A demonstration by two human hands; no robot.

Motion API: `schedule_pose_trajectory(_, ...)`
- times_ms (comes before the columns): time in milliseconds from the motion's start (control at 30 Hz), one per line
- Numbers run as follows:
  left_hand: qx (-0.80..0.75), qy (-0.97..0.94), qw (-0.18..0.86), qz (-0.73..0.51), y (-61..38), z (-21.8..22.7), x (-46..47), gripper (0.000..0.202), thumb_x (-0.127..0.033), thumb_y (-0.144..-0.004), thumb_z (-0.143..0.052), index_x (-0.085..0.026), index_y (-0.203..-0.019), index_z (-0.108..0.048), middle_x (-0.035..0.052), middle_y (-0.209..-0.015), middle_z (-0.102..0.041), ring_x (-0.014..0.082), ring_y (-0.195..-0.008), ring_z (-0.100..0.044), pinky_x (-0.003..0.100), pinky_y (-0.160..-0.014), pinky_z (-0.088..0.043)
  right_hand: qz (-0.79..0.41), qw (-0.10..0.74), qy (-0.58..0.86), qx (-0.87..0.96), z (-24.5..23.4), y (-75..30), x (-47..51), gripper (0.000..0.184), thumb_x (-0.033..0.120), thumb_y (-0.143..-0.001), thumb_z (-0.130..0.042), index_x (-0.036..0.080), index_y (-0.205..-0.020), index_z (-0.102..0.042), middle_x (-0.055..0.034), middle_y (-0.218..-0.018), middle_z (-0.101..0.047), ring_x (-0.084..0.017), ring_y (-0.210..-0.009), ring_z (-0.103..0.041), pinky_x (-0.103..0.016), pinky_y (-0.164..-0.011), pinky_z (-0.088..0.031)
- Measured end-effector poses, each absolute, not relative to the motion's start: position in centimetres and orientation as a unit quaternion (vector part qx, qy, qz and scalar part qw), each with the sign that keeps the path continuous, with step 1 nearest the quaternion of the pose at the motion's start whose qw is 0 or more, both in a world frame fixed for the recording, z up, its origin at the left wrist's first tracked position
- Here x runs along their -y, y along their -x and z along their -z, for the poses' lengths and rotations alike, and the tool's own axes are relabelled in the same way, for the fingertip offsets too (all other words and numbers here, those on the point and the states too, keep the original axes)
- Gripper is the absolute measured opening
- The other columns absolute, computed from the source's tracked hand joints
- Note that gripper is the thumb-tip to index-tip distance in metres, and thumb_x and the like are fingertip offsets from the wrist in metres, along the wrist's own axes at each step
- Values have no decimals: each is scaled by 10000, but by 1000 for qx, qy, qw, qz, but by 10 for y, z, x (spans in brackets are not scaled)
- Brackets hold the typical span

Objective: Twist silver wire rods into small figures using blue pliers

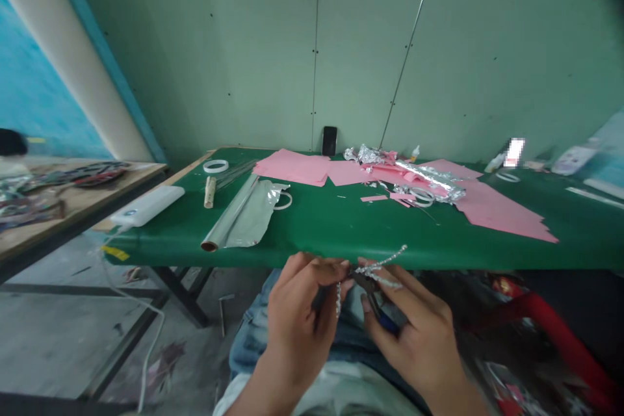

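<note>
Both hands work in front of my lap, just below the front edge of the green table. My left hand is closed in a pinch on a thin twisted foil strand that branches into several silver arms. My right hand is closed round small pliers with dark blue handles, whose jaws meet the strand where the arms cross.
On the table lie a foil roll with a loose sheet, pink paper sheets, crumpled foil, white tape rings, a white power bank, a phone against the wall. A wooden table stands left, red bars right.
</note>
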State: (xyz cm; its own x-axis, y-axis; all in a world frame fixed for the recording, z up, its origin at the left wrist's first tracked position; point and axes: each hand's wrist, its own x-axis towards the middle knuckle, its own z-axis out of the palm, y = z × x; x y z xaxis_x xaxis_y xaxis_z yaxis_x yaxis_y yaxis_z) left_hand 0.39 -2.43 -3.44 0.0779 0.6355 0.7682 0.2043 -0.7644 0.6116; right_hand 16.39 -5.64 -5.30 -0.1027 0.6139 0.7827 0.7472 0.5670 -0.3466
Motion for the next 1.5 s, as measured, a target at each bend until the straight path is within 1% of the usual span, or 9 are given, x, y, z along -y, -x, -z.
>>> schedule_pose_trajectory(100, -305, -699, 206, -613, -6, 35, 28, 177, -62, -833, -644, -238, -857, -651, 10, -823, -736, 166, -765, -683, 245, -696, -498, 82, 491, 456, 738, 52, -165, 58, 624, 116, -838, -597, 302, -1420, -466, -77, -1075, -681, -240, -1000, -680, -339, -803, -592)
schedule_pose_trajectory(200, -329, -682, 217, -616, -9, 36, 33, 178, -71, -831, -659, -246, -863, -663, 0, -828, -752, 158, -764, -699, 225, -689, -504, 32, 494, 458, 738, 50, -165, 62, 611, 133, -824, -601, 296, -1401, -483, -75, -1074, -655, -231, -973, -666, -332, -795, -583)
schedule_pose_trajectory(467, -324, -684, 195, -624, -10, 35, 34, 207, -47, -824, -657, -252, -839, -639, -29, -826, -752, 127, -769, -712, 190, -709, -518, -29, 483, 483, 730, 45, -165, 69, 591, 159, -814, -602, 319, -1375, -505, -52, -1088, -651, -217, -1002, -653, -323, -845, -569)
schedule_pose_trajectory(700, -324, -696, 200, -609, -10, 36, 30, 159, -71, -837, -656, -227, -861, -644, -23, -808, -741, 117, -738, -693, 171, -698, -505, 20, 488, 470, 736, 52, -168, 62, 577, 120, -809, -602, 292, -1355, -529, -46, -1067, -692, -193, -959, -692, -271, -831, -575)
schedule_pose_trajectory(867, -294, -656, 358, -596, -11, 34, 32, 64, -167, -914, -602, -213, -877, -625, -28, -725, -660, 95, -669, -618, 165, -634, -473, 9, 487, 452, 747, 51, -173, 58, 607, 100, -806, -616, 312, -1367, -522, -43, -1124, -677, -190, -1025, -674, -266, -872, -558)
schedule_pose_trajectory(1000, -266, -565, 475, -621, -15, 28, 30, 154, -255, -937, -590, -192, -797, -602, -46, -597, -558, 72, -543, -522, 160, -544, -424, -66, 468, 485, 736, 46, -174, 58, 593, 115, -805, -611, 319, -1356, -530, -37, -1149, -657, -191, -1045, -651, -288, -894, -545)
schedule_pose_trajectory(1133, -256, -531, 522, -616, -16, 24, 28, 178, -294, -905, -646, -183, -770, -610, -43, -587, -550, 71, -545, -507, 163, -548, -416, -103, 490, 471, 726, 46, -171, 57, 553, 137, -822, -611, 330, -1335, -536, -20, -1149, -673, -184, -1045, -649, -270, -868, -542)
schedule_pose_trajectory(1333, -242, -484, 591, -598, -19, 26, 27, 223, -356, -847, -713, -181, -761, -604, -45, -571, -515, 79, -527, -467, 187, -530, -386, -101, 509, 460, 721, 50, -168, 55, 536, 105, -810, -593, 309, -1305, -583, -31, -1071, -712, -198, -958, -676, -233, -674, -543)
schedule_pose_trajectory(1500, -237, -452, 647, -566, -20, 29, 23, 291, -401, -835, -714, -170, -710, -589, -64, -500, -413, 73, -476, -366, 208, -519, -339, -113, 491, 451, 736, 50, -170, 52, 529, 96, -795, -585, 280, -1292, -608, -26, -911, -712, -205, -943, -680, -238, -702, -545)
